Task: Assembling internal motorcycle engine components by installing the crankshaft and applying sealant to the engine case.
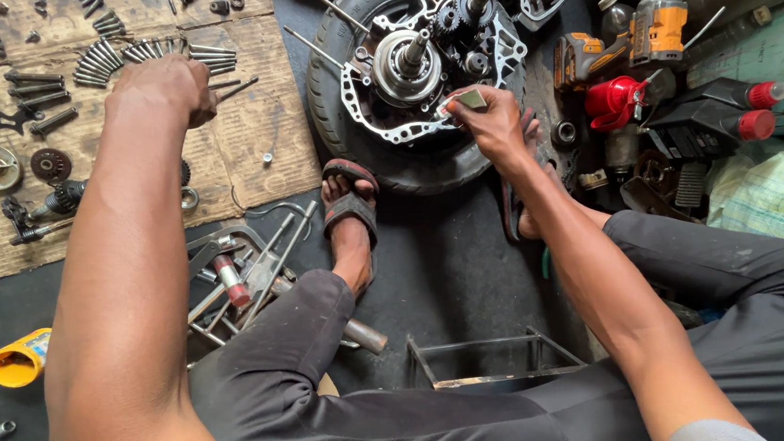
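An engine crankcase half with gears and shafts lies on a black tyre. My right hand rests at its near rim, pinching a small grey-green rectangular piece against the case edge. My left hand reaches out over a brown cardboard sheet, fingers closed around a bolt among the laid-out bolts. My sandalled foot is beside the tyre.
Gears and small parts lie on the cardboard's left. Spanners and rods are piled near my knee. An orange cordless driver, red oil can and bottles crowd the right. A yellow jug and a metal frame sit nearer me.
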